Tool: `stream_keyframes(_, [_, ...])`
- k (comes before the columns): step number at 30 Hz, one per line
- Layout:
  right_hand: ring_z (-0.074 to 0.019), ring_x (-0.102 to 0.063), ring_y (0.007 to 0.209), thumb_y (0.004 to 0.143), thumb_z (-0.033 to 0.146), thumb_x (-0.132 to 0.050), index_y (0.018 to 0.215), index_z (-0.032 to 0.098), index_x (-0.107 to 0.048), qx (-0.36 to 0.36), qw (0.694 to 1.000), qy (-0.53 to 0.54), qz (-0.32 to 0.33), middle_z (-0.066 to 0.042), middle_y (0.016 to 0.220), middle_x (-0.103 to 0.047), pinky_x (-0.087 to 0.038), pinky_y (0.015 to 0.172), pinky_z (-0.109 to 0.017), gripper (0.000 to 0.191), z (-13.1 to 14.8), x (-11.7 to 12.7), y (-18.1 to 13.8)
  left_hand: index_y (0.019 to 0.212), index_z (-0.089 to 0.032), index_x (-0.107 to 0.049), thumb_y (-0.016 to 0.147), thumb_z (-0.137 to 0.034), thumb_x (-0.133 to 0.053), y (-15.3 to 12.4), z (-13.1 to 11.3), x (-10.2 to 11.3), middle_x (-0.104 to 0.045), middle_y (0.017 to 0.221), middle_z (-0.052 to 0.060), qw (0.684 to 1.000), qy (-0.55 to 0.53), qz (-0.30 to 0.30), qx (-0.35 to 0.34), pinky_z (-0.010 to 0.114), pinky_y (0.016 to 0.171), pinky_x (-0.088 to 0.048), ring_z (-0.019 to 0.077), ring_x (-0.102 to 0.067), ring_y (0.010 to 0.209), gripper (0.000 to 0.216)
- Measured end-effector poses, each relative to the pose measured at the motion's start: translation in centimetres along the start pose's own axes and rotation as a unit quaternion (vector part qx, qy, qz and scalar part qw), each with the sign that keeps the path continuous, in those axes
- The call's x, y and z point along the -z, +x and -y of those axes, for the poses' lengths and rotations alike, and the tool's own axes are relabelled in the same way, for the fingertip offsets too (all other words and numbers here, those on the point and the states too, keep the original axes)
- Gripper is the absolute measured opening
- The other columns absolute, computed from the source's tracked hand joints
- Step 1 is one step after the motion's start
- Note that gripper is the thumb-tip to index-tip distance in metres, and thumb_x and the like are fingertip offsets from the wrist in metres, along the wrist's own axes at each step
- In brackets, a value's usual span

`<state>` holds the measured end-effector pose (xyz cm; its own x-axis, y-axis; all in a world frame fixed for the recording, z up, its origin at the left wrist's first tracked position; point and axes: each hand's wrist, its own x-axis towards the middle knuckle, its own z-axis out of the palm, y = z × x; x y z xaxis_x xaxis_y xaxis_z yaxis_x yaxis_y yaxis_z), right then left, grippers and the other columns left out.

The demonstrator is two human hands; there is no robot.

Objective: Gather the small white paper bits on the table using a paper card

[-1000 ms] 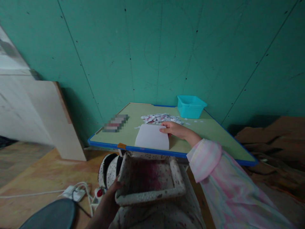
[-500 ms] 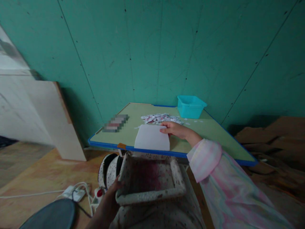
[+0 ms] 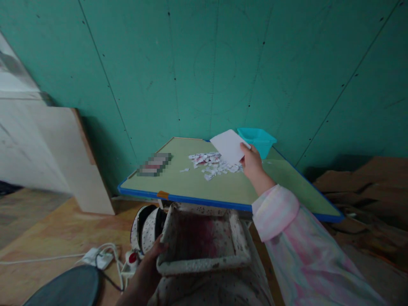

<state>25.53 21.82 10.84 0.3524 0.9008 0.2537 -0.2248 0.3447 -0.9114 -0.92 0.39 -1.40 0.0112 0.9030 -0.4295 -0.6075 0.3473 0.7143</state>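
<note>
My right hand (image 3: 253, 165) is closed on the edge of a stiff white card (image 3: 228, 146), held tilted above the table. Under and beside the card lies a heap of small white paper scraps (image 3: 205, 159), some with reddish marks. Just behind the card stands a turquoise plastic basket (image 3: 264, 146), partly covered by it. My left hand (image 3: 154, 253) grips the left side of a shallow fabric-lined box (image 3: 204, 265) at my lap; its fingers are partly hidden. The inside of the box has a reddish stain.
The pale green table (image 3: 178, 185) has a blue-taped edge and stands against a green wall (image 3: 204, 76). A blurred-out flat object (image 3: 154, 165) lies at its left. On the floor are a power strip (image 3: 97, 258), a dark round seat (image 3: 65, 287) and cardboard (image 3: 376, 182).
My right hand has lifted the white card from the table's front edge, up and to the right, over the scraps. More scraps show in front of the heap. My left hand stays on the box.
</note>
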Motion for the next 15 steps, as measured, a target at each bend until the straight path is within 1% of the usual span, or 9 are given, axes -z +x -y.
stream_keyframes(2, [-0.0120,-0.053,0.061,0.062,0.038,-0.059,0.080,0.020,-0.046,0.010,0.999,-0.040,0.033,0.002,0.071,-0.057,-0.041,0.052,-0.024,0.029,0.0,0.0,-0.2,0.092,-0.019,-0.066,0.060,-0.014,-0.062,-0.1,0.1,-0.1,-0.068,0.058,-0.003,1.000,-0.003,-0.005,0.002,0.026,0.041,-0.039,0.0141,-0.054,0.040,0.033])
stream_keyframes(5, [-0.0120,-0.049,0.056,0.063,0.040,-0.058,0.075,0.020,-0.046,0.021,0.981,-0.150,0.126,0.003,0.063,-0.052,-0.037,0.050,-0.024,0.026,-0.1,-0.2,-1.1,0.100,-0.019,-0.063,0.060,-0.014,-0.061,-0.2,0.1,-0.3,-0.071,0.068,-0.001,1.000,-0.006,-0.006,0.012,0.027,0.044,-0.040,0.0165,-0.059,0.048,0.041])
stream_keyframes(7, [-0.0125,-0.047,0.056,0.065,0.040,-0.055,0.074,0.019,-0.047,0.051,0.953,-0.243,0.176,0.003,0.061,-0.050,-0.034,0.051,-0.024,0.023,-0.2,-0.3,-1.7,0.102,-0.019,-0.062,0.059,-0.014,-0.061,-0.4,0.2,-0.4,-0.072,0.069,0.000,1.000,-0.009,-0.002,0.014,0.027,0.045,-0.040,0.0186,-0.062,0.054,0.043])
stream_keyframes(9, [-0.0133,-0.047,0.059,0.067,0.038,-0.052,0.074,0.019,-0.048,0.079,0.915,-0.328,0.222,0.002,0.064,-0.051,-0.034,0.054,-0.025,0.020,-0.3,-0.4,-2.2,0.103,-0.020,-0.061,0.060,-0.013,-0.060,-0.5,0.3,-0.5,-0.072,0.070,0.000,1.000,-0.012,0.001,0.015,0.027,0.047,-0.042,0.0200,-0.063,0.059,0.044])
stream_keyframes(11, [-0.0137,-0.048,0.062,0.067,0.035,-0.051,0.074,0.018,-0.049,0.094,0.877,-0.386,0.269,0.001,0.067,-0.053,-0.033,0.056,-0.025,0.018,-0.4,-0.3,-2.4,0.103,-0.020,-0.061,0.062,-0.013,-0.059,-0.6,0.4,-0.5,-0.072,0.070,0.000,1.000,-0.016,0.002,0.016,0.027,0.051,-0.044,0.0207,-0.064,0.062,0.042])
stream_keyframes(12, [-0.0137,-0.048,0.063,0.067,0.035,-0.050,0.074,0.018,-0.049,0.096,0.864,-0.401,0.287,0.001,0.068,-0.054,-0.033,0.057,-0.025,0.018,-0.4,-0.2,-2.4,0.103,-0.021,-0.061,0.063,-0.013,-0.058,-0.6,0.5,-0.4,-0.072,0.070,0.000,1.000,-0.019,0.001,0.019,0.028,0.053,-0.045,0.0209,-0.065,0.064,0.040])
stream_keyframes(13, [-0.0136,-0.048,0.063,0.067,0.035,-0.050,0.074,0.018,-0.050,0.096,0.856,-0.410,0.299,0.001,0.068,-0.054,-0.032,0.057,-0.025,0.018,-0.4,-0.2,-2.4,0.102,-0.021,-0.061,0.064,-0.013,-0.058,-0.6,0.6,-0.3,-0.071,0.070,0.000,1.000,-0.022,-0.001,0.023,0.028,0.056,-0.046,0.0210,-0.065,0.065,0.039])
stream_keyframes(15, [-0.0131,-0.047,0.062,0.066,0.034,-0.050,0.071,0.018,-0.049,0.092,0.851,-0.426,0.294,0.001,0.066,-0.052,-0.031,0.056,-0.024,0.017,-0.3,-0.1,-2.2,0.100,-0.020,-0.062,0.063,-0.011,-0.059,-0.4,0.7,-0.1,-0.071,0.067,0.000,0.999,-0.028,-0.009,0.028,0.029,0.060,-0.048,0.0212,-0.065,0.065,0.038])
